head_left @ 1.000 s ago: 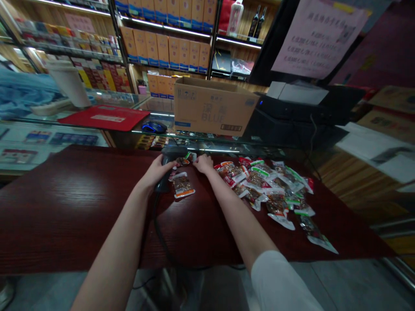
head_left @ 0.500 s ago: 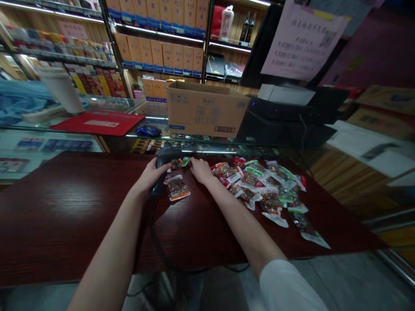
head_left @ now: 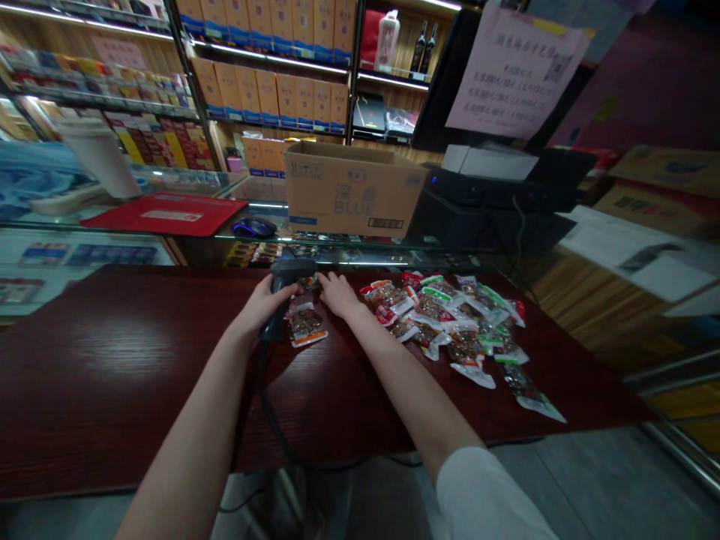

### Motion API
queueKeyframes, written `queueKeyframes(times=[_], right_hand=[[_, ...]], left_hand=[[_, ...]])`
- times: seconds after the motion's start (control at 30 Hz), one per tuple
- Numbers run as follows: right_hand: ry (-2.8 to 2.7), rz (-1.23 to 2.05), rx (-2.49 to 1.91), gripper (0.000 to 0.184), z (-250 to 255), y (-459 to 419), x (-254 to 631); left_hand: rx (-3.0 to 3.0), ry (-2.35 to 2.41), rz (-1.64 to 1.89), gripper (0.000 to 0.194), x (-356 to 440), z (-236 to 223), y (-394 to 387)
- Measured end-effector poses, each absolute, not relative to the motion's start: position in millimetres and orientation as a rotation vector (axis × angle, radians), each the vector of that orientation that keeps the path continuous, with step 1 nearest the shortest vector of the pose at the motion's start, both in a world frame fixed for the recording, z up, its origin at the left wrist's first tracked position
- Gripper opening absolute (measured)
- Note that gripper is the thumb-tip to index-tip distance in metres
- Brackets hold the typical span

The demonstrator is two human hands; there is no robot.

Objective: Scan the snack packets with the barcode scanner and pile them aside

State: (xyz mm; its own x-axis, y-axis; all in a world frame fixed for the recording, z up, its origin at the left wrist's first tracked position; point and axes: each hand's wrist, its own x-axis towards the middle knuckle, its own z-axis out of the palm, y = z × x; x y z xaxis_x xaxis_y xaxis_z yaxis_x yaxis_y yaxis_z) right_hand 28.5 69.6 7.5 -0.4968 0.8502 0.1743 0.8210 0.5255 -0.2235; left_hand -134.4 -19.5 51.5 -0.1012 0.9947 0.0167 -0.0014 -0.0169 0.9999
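Observation:
My left hand [head_left: 263,306] is closed around a black handheld barcode scanner [head_left: 275,324], whose head points right. A small clear snack packet [head_left: 308,283] with dark contents lies in front of the scanner head. My right hand [head_left: 339,295] grips this packet's right end, with the fingertips partly hidden. Just below, another snack packet [head_left: 305,324] with an orange edge lies flat on the dark red table [head_left: 129,375]. To the right of my right hand spreads a pile of similar snack packets [head_left: 433,307] with red, green and orange edges.
Behind the table, a glass counter carries an open cardboard box [head_left: 352,196], a computer mouse [head_left: 254,227], a red mat [head_left: 163,214] and a white cup [head_left: 101,154]. A black printer [head_left: 484,191] stands at right. The scanner's cable [head_left: 268,409] runs over the table's front edge.
My right hand has shifted slightly left, bringing the small packet closer to the scanner head. My left hand keeps its hold on the scanner. The view has turned a little.

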Motion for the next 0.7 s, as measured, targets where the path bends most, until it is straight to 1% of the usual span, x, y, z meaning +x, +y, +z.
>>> queueKeyframes(times=[0.07,0.13,0.27,0.33,0.47,0.6,0.7], right_hand=[[-2.464,0.329,-1.361,0.048,10.5,69.7,37.8],[-2.320,0.594,-1.272,0.042,15.2,66.6,54.9],[-1.764,1.259,-1.011,0.038,29.4,44.0,103.5],[-1.563,1.448,-0.888,0.032,36.8,27.3,127.9],[-1.367,1.562,-0.854,0.030,43.5,4.8,162.0],[-1.347,1.544,-0.881,0.033,39.5,6.4,174.1],[-1.335,1.537,-0.900,0.033,36.2,11.0,176.2]], left_hand=[[1.158,1.269,1.302,0.046,-131.8,55.2,-22.2],[1.146,1.265,1.302,0.045,-128.7,59.3,-25.3],[1.154,1.279,1.255,0.043,-122.4,64.7,-30.4],[1.170,1.262,1.221,0.043,-117.8,65.3,-32.2],[1.204,1.209,1.184,0.044,-102.8,63.9,-36.1],[1.221,1.151,1.109,0.041,-84.6,62.3,-41.6],[1.205,1.121,1.101,0.044,-75.1,62.7,-45.3]])
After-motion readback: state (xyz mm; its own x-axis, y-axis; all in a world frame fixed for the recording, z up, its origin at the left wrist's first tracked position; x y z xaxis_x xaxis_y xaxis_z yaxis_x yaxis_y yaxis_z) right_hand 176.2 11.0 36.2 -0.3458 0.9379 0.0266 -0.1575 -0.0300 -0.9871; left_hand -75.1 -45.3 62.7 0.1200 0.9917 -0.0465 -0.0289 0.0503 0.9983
